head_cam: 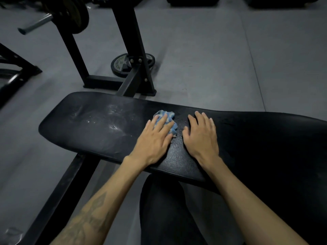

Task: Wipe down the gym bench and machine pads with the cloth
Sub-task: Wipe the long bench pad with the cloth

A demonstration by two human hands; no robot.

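Grey gym floor [212,50] behind; on the black padded counter [106,131], a blue-and-white cloth [170,119], crumpled, soft and light, likely to bunch and slip on the slick, damp-looking vinyl, so best pinned flat under the palm rather than pinched at an edge. Pressed down by the left hand [155,137], grip wide with fingers straight over the cloth; just beside that grip, the right hand [201,135], also wide, flat on bare pad, holding nothing. Beyond the grip, black rack uprights [131,43] and a weight plate [122,65] on the floor.
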